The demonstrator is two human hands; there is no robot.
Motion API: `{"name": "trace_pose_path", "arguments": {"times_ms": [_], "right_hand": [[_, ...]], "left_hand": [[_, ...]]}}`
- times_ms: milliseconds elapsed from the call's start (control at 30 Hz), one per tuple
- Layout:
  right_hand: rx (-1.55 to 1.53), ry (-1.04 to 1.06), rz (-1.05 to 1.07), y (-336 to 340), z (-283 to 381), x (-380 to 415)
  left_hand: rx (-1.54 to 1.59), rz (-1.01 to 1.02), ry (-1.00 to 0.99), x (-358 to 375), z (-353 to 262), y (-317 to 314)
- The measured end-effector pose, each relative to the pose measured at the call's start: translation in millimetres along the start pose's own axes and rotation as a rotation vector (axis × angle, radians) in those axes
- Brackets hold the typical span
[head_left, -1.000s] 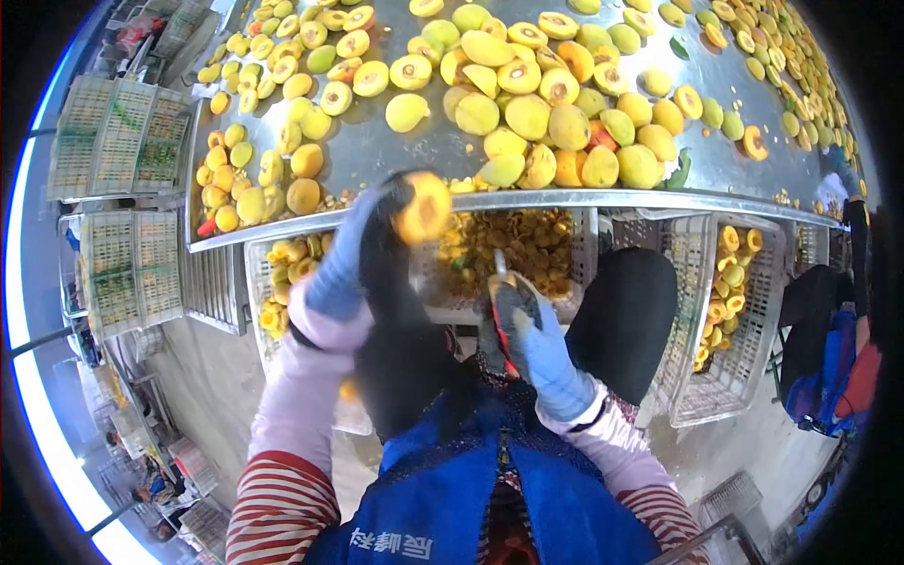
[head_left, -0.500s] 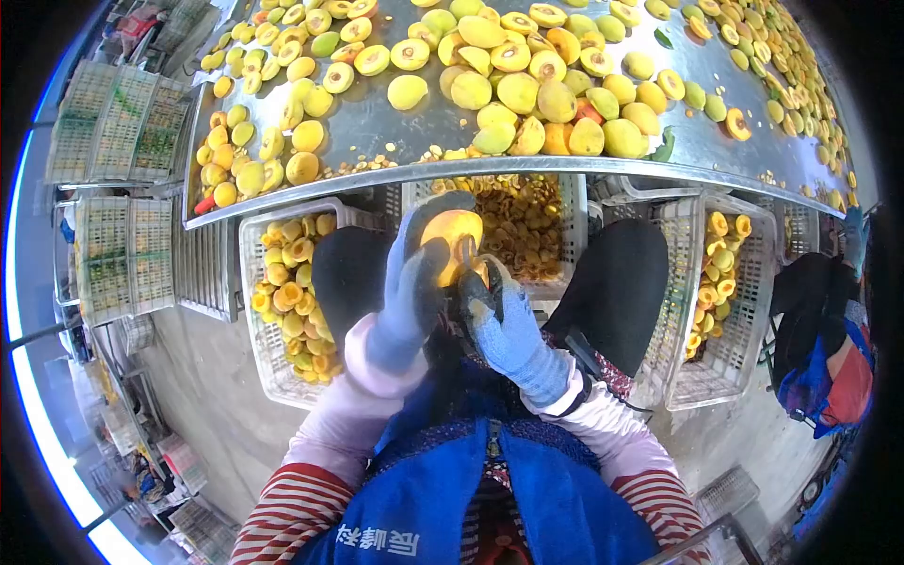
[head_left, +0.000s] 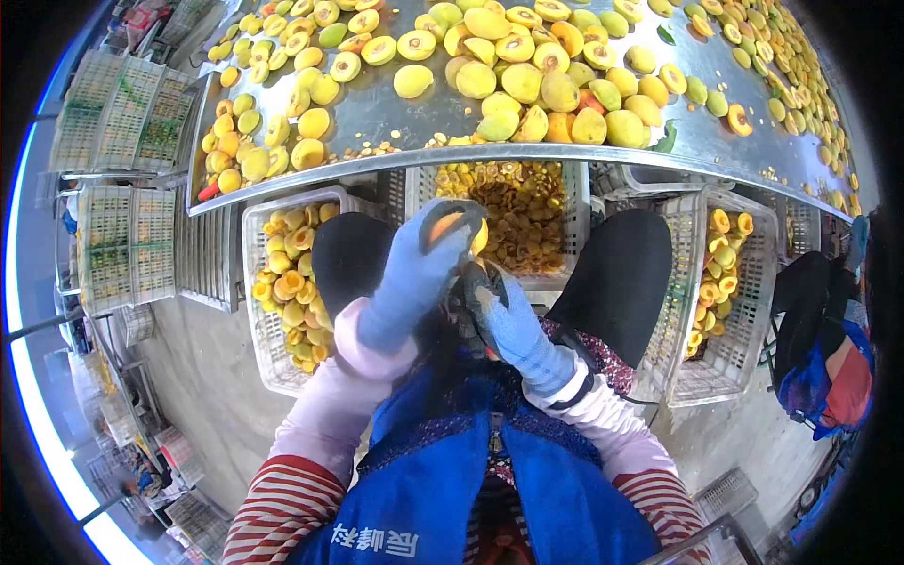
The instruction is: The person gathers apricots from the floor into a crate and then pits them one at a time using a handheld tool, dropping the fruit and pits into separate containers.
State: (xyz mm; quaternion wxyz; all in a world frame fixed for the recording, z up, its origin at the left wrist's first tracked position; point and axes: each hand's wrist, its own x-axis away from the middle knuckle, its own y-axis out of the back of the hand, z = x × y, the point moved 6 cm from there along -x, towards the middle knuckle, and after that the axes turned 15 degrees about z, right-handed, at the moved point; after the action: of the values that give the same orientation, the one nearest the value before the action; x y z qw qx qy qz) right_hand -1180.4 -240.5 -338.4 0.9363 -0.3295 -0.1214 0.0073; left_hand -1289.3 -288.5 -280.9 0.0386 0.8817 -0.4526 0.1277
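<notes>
Two gloved hands meet just below the worktop's [head_left: 377,165] front edge, above the person's lap. The left hand [head_left: 414,273], in a blue glove with dark fingertips, has its grip curled tight around an orange-yellow peach [head_left: 457,226], which shows between the fingers and sits over the middle crate [head_left: 513,212]. The right hand [head_left: 504,315], in the same kind of glove, lies just beneath and touches the left; its grip is bunched closed around a small tool [head_left: 468,306], though little of that tool can be seen and its kind cannot be told.

The metal worktop carries a loose spread of fruit: whole yellow-green peaches [head_left: 523,80] heaped near the middle, halved ones [head_left: 416,44] with the pit hollow facing up farther back, and small scraps along the front lip. Under the edge stand three white plastic crates. The middle one holds darker orange pieces, the left crate [head_left: 264,358] holds yellow peach halves, and the right crate [head_left: 697,377] holds a smaller number of halves. The person's dark-clad knees flank the middle crate, and a blue apron [head_left: 452,490] covers the torso. Stacked empty crates [head_left: 122,127] stand at the far left.
</notes>
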Motion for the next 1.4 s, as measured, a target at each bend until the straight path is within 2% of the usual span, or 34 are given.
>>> {"name": "trace_pose_path", "arguments": {"times_ms": [33,67,100,233,333,367,500,600,633,667,733,800,833,867,900,933,967,1000,1033,1067,1133,1167,1200,1233,1267,1300,1333,1400], "right_hand": [[-0.023,0.103,0.037,-7,5,3],[-0.141,0.035,0.056,-11,2,6],[-0.253,-0.032,0.079,-14,1,8],[-0.788,-0.229,0.262,-35,11,18],[-1.201,-0.25,0.565,-45,5,19],[-1.337,-0.249,0.609,-47,4,21],[-1.451,-0.175,0.728,-46,-1,19],[-1.513,-0.152,0.885,-51,-2,13],[-1.359,-0.174,0.753,-51,-2,20],[-1.347,-0.095,0.798,-51,8,19],[-1.318,0.063,0.894,-45,29,12],[-1.264,-0.078,0.6,-24,-1,9],[-1.237,-0.237,0.39,-20,-13,17],[-1.189,-0.385,0.191,-15,-21,25],[-1.087,-0.388,0.253,-18,-16,27],[-0.992,-0.391,0.308,-22,-14,29],[-0.888,-0.365,0.327,-19,-11,27],[-0.782,-0.339,0.341,-14,-9,22],[-0.903,-0.345,0.364,-8,-15,15],[-0.859,-0.341,0.27,-3,-13,12],[-0.667,-0.385,0.136,0,-4,10],[-0.67,-0.407,0.178,-2,2,9],[-0.788,-0.405,0.258,-4,-1,6],[-0.725,-0.4,0.214,0,-1,5],[-0.663,-0.399,0.171,4,2,4],[-0.655,-0.347,0.078,6,11,2],[-0.631,-0.338,0.04,13,10,0],[-0.597,-0.33,-0.037,25,5,0]], "left_hand": [[-0.072,-0.018,-0.084,0,1,-1],[-0.142,-0.032,-0.164,3,0,-3],[-0.119,-0.024,-0.156,6,-2,-6],[0.079,0.018,-0.162,8,2,-13],[0.278,0.116,-0.181,7,9,-15],[0.389,0.187,-0.216,5,18,-16],[0.476,0.061,-0.039,10,30,-22],[0.527,0.099,-0.053,19,31,-20],[1.12,0.124,0.007,19,43,-27],[1.062,-0.132,0.018,28,49,-17],[0.957,-0.291,-0.128,47,64,15],[0.762,-0.409,-0.414,73,38,56],[1.076,-0.496,-0.413,84,12,61],[0.399,-0.701,-0.335,113,14,123],[-0.46,-0.657,-0.168,130,26,192],[-0.938,-0.64,0.339,130,17,207],[-1.391,-0.511,0.778,125,31,225],[-1.423,-0.458,0.866,108,17,215],[-1.369,-0.487,0.487,75,-6,193],[-1.281,-0.505,0.113,39,-30,166],[-0.973,-0.267,-0.107,-45,-63,109],[-1.238,-0.253,-0.296,-88,-78,84],[-1.209,-0.19,-0.292,-124,-100,54],[-1.305,-0.195,-0.399,-169,-101,39],[-1.31,-0.06,-0.302,-211,-106,26],[-1.42,-0.125,-0.384,-252,-94,22],[-1.525,-0.095,-0.149,-281,-90,17],[-1.634,0.111,0.07,-308,-77,19]]}}
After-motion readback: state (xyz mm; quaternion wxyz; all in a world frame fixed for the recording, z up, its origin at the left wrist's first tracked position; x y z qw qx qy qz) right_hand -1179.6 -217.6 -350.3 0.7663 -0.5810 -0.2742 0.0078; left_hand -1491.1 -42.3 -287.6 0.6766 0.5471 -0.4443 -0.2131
